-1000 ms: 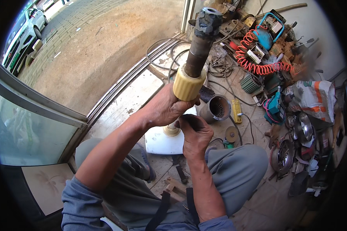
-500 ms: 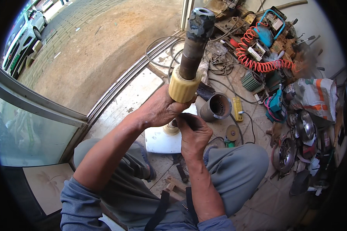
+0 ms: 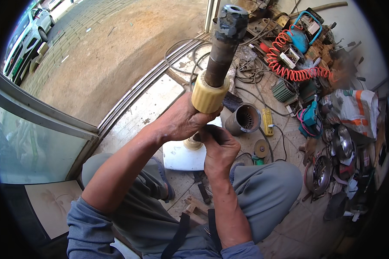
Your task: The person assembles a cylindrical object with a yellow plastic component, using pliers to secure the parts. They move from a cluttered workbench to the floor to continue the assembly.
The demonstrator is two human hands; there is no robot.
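My left hand (image 3: pixel 183 118) is wrapped around a tool part just under its cream ribbed collar (image 3: pixel 210 91). From the collar a dark, worn metal tube (image 3: pixel 220 60) rises, tilted slightly right, its top end scuffed and hollow. Close below, my right hand (image 3: pixel 220 149) is closed with fingertips pinched at the part's underside; what they hold is hidden. A pale round ring (image 3: pixel 192 144) shows between my hands, over a white board (image 3: pixel 177 159). To the right of my hands a grey metal cylinder (image 3: pixel 242 121) stands with its toothed, hollow end showing.
A green angle grinder (image 3: pixel 258 160) lies near my right knee, by a yellow power strip (image 3: pixel 267 122). Along the right are a coiled red hose (image 3: pixel 298 75), a teal power tool (image 3: pixel 309 118), a woven sack (image 3: pixel 354 110) and metal bowls (image 3: pixel 319 172). Left is a glass door (image 3: pixel 34 146).
The held tube and collar have shifted slightly to the right and tipped a little further over. Both hands keep nearly the same hold.
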